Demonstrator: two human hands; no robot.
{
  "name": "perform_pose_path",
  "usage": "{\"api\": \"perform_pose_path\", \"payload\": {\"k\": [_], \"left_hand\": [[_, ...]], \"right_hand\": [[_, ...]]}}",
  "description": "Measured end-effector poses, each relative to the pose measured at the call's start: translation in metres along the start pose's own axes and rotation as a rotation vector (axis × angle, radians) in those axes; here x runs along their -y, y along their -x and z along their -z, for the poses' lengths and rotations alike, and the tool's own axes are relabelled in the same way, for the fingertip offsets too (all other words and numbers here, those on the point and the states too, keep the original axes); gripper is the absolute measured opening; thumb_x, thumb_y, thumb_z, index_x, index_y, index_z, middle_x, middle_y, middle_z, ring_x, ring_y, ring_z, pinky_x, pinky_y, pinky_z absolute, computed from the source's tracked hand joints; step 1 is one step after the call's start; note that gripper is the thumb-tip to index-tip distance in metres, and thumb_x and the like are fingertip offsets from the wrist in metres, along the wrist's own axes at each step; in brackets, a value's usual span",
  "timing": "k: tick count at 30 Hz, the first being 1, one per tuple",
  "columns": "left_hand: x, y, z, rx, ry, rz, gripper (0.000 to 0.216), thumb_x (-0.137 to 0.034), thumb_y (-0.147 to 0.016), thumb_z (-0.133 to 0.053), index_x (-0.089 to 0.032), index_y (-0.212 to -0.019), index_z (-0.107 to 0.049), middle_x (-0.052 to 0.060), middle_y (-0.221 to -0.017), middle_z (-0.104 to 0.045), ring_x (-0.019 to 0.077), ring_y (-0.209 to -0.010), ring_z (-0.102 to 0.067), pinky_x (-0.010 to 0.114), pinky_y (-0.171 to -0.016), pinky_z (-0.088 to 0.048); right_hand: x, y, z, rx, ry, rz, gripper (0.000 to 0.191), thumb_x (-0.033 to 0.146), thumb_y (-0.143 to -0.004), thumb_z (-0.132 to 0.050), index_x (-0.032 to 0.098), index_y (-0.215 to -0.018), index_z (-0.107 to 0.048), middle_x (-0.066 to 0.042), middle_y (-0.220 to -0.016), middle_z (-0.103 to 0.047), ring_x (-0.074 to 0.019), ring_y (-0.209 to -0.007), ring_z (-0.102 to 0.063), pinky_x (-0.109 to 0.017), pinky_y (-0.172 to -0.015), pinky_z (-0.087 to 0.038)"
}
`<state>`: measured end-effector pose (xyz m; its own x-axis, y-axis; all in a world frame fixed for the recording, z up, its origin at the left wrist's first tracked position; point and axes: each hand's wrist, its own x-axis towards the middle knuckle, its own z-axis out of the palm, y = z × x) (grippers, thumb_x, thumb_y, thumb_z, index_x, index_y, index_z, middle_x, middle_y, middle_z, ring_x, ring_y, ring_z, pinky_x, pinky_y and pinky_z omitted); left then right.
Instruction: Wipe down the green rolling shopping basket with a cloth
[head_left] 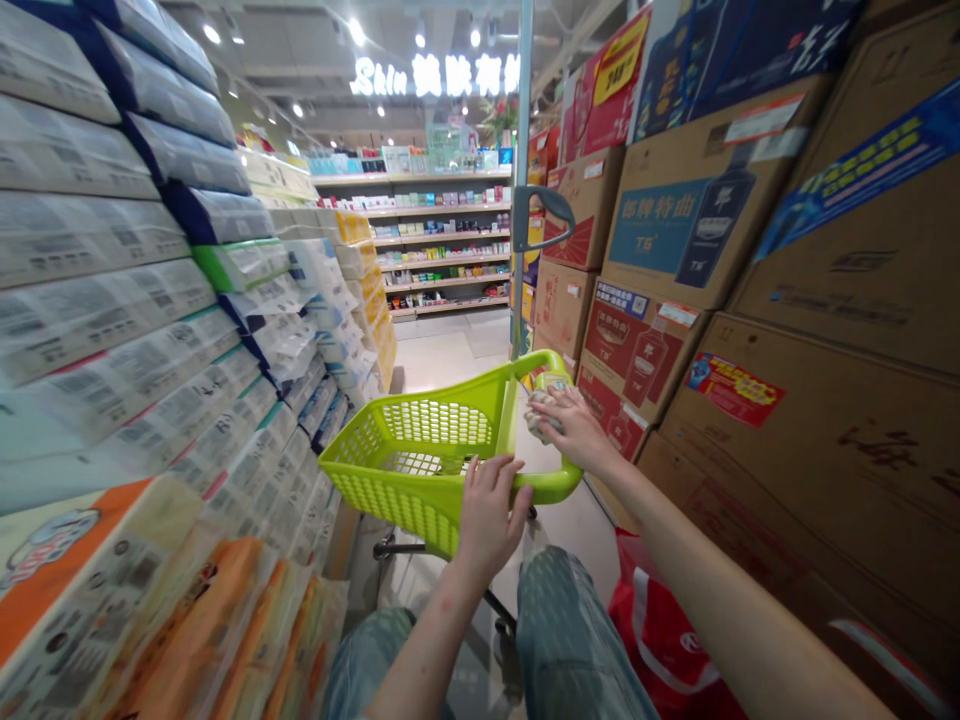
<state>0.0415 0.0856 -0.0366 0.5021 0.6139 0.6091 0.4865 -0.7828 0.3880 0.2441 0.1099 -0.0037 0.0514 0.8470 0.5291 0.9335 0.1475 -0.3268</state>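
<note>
Well, the green cart [420,505]: from where I stand, it fills the middle of the frame, its perforated basket reaching left and its rounded handle [551,487] at the right end, just ahead of the person's knees [577,640].
Left hand [487,515]: just below the middle, fingers bent over the cart's near rim beside the handle, thumb stretched out along it.
Right hand [574,430]: right of the middle, fingers closed over a pale crumpled thing [541,420] at the handle's far side; I cannot tell what that thing is.
Cartons [664,240]: stacked high along the right side, many with printed bottles.
Red bag [667,620]: lower right, beside the knee and partly behind the right forearm.
White packs [90,220]: piled up the left side of the frame.
Orange packs [180,640]: lower left corner, in front of the white ones.
Post [517,150]: upper middle, with a grey loop handle [555,205] on it.
Shelves [450,210]: at the back, filled with small goods under a lit sign [435,75].
</note>
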Motion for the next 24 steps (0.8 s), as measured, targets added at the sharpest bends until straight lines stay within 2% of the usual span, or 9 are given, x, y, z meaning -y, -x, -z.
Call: {"api": "perform_pose_path", "payload": {"k": [3, 6, 10, 15, 18, 21, 24], "left_hand": [[-0.015, -0.008, -0.006, 0.047, 0.02, -0.008, 0.025, -0.035, -0.089, -0.045, -0.02, -0.106, -0.055, 0.005, -0.099, -0.06, 0.0206, -0.098, -0.051, 0.042, -0.094, -0.035], [-0.02, -0.014, -0.011, 0.056, 0.017, 0.041, 0.021, -0.035, -0.089, -0.043, -0.02, -0.096, -0.056, 0.004, -0.09, -0.059, 0.0208, -0.09, -0.051, 0.039, -0.084, -0.037], [-0.016, -0.015, -0.014, 0.049, 0.014, 0.027, 0.022, -0.036, -0.089, -0.044, -0.02, -0.097, -0.055, 0.004, -0.091, -0.058, 0.0206, -0.089, -0.05, 0.037, -0.083, -0.036], [-0.014, -0.01, -0.013, 0.034, 0.022, 0.004, 0.024, -0.038, -0.09, -0.042, -0.019, -0.097, -0.055, 0.004, -0.089, -0.057, 0.0197, -0.087, -0.049, 0.036, -0.083, -0.034], [-0.012, -0.009, -0.012, 0.046, 0.009, 0.005, 0.025, -0.039, -0.091, -0.041, -0.02, -0.096, -0.055, 0.004, -0.087, -0.057, 0.0198, -0.086, -0.049, 0.036, -0.082, -0.034], [-0.011, -0.01, -0.012, 0.057, -0.019, 0.006, 0.025, -0.04, -0.09, -0.042, -0.02, -0.095, -0.055, 0.003, -0.087, -0.057, 0.02, -0.086, -0.049, 0.035, -0.08, -0.034], [-0.007, -0.011, -0.013, 0.049, -0.048, -0.001, 0.024, -0.04, -0.09, -0.043, -0.02, -0.095, -0.055, 0.003, -0.087, -0.057, 0.02, -0.087, -0.05, 0.036, -0.081, -0.035]], "right_hand": [[-0.007, -0.01, -0.006, 0.036, 0.003, -0.012, 0.039, 0.03, -0.086, -0.043, 0.025, -0.122, -0.059, -0.007, -0.136, -0.049, -0.024, -0.131, -0.035, -0.048, -0.109, -0.02], [-0.016, -0.027, -0.007, 0.064, -0.019, -0.045, 0.036, 0.03, -0.088, -0.04, 0.025, -0.117, -0.061, -0.006, -0.131, -0.054, -0.022, -0.127, -0.04, -0.044, -0.108, -0.025], [-0.028, -0.057, -0.004, 0.084, -0.047, -0.115, 0.032, 0.026, -0.089, -0.038, 0.021, -0.099, -0.068, -0.005, -0.111, -0.066, -0.0194, -0.106, -0.056, -0.035, -0.099, -0.036], [-0.046, -0.082, -0.004, 0.069, -0.117, -0.309, 0.024, 0.023, -0.082, -0.046, 0.022, -0.088, -0.069, -0.002, -0.081, -0.071, -0.017, -0.078, -0.063, -0.026, -0.075, -0.047], [-0.056, -0.082, -0.01, 0.014, -0.251, -0.336, 0.023, 0.023, -0.08, -0.048, 0.02, -0.086, -0.07, -0.001, -0.074, -0.07, -0.0157, -0.071, -0.063, -0.025, -0.071, -0.049], [-0.059, -0.07, -0.016, -0.038, -0.448, -0.362, 0.025, 0.024, -0.079, -0.048, 0.017, -0.09, -0.069, -0.003, -0.079, -0.071, -0.0163, -0.072, -0.064, -0.029, -0.072, -0.051], [-0.05, -0.046, -0.017, -0.064, -0.537, -0.411, 0.029, 0.027, -0.079, -0.047, 0.014, -0.094, -0.069, -0.007, -0.088, -0.071, -0.0199, -0.08, -0.066, -0.033, -0.076, -0.052]]}}
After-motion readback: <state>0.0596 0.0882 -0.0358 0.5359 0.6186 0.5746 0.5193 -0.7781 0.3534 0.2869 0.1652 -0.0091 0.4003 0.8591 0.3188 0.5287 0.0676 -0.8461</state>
